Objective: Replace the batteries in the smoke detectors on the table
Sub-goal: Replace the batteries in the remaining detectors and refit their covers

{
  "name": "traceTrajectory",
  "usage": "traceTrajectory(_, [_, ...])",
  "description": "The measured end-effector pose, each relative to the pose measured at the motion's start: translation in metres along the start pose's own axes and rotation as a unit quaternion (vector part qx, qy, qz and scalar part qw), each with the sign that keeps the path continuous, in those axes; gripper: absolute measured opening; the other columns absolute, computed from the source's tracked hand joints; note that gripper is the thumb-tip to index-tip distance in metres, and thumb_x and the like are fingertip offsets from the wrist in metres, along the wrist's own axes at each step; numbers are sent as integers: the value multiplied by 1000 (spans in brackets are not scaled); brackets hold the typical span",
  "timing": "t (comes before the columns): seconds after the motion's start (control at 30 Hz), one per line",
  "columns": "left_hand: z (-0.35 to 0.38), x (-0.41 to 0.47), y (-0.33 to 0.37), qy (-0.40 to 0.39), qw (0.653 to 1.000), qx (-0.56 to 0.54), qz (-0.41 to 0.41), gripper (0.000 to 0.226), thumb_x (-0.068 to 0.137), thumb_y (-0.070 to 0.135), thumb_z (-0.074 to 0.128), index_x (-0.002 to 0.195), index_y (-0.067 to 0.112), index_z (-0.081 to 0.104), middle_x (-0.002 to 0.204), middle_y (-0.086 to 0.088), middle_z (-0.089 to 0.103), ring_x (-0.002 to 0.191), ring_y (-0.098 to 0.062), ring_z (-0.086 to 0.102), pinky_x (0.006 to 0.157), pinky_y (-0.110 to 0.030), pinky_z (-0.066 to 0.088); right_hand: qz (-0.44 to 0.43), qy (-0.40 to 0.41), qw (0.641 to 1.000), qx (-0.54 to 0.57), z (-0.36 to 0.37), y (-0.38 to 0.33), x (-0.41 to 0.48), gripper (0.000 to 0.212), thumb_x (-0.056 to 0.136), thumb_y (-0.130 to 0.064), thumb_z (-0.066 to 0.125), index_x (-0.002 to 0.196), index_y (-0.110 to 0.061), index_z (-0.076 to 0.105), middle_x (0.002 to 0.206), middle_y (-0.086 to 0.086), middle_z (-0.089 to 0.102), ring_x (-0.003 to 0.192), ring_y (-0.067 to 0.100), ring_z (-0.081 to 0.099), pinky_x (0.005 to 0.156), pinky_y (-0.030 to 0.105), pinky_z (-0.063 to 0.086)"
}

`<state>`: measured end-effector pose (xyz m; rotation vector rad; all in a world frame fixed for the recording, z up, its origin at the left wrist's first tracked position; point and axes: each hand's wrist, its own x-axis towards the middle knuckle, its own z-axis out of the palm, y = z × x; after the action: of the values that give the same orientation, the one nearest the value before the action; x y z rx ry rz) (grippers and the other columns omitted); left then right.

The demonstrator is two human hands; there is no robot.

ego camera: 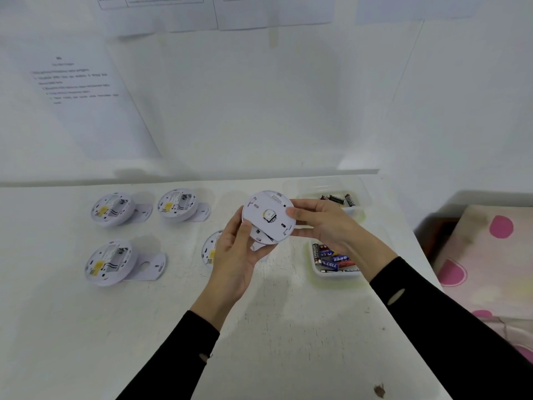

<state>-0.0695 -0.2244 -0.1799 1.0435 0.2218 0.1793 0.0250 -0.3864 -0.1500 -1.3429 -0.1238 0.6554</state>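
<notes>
Smoke detector (268, 216) is held above the worktop (288, 327), rim clasped by my left grip (233, 255) and right grip (326, 226). I judge it light, rigid, slippery plastic; hold by the rim.

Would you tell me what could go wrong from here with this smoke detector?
The held detector, gripped only at its rim by the left hand and right hand, might drop onto the half-hidden detector nearby. The near tray and far tray both hold batteries, so used and fresh cells could get mixed.
</notes>
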Motion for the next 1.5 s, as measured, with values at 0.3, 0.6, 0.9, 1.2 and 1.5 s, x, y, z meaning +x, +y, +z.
traceTrajectory(0.3, [7, 4, -2, 47, 997, -54, -28, 29, 103, 16, 45, 130, 13, 57, 127, -7, 66, 120, -29, 62, 85, -51, 58, 59, 16, 994, 89, -1, 4, 0, 24, 86, -3, 66, 110, -3, 68, 102, 10, 71, 88, 22, 68, 75, 34, 60])
traceTrajectory(0.6, [12, 5, -10, 72, 993, -80, -47, 38, 102, 20, 47, 139, 10, 51, 133, -11, 62, 121, -30, 61, 92, -58, 52, 122, 34, 963, 237, 9, 11, -2, 12, 88, -2, 62, 96, -9, 66, 106, 10, 65, 101, 33, 61, 89, 44, 53])
traceTrajectory(0.9, [32, 12, -12, 106, 970, -191, -105, 38, 102, 29, 47, 134, 8, 55, 132, -9, 64, 130, -21, 54, 115, -35, 36, 139, 88, 910, 380, 33, 17, 6, 21, 92, -8, 46, 107, -3, 60, 113, 16, 67, 107, 31, 62, 101, 41, 48])
traceTrajectory(1.2, [43, 13, -10, 110, 963, -235, -80, 30, 103, 26, 46, 121, 7, 61, 127, -15, 66, 124, -24, 59, 108, -35, 43, 110, 71, 903, 410, 42, 11, 0, 35, 91, -6, 39, 117, 4, 58, 121, 23, 63, 117, 35, 57, 108, 45, 40])
traceTrajectory(1.5, [43, 19, -15, 104, 954, -274, -64, 37, 102, 26, 49, 130, 4, 56, 132, -19, 62, 128, -32, 55, 115, -45, 36, 82, 106, 874, 467, 48, 8, 1, 55, 85, 2, 40, 136, -16, 52, 125, 15, 63, 107, 34, 63, 82, 51, 51])
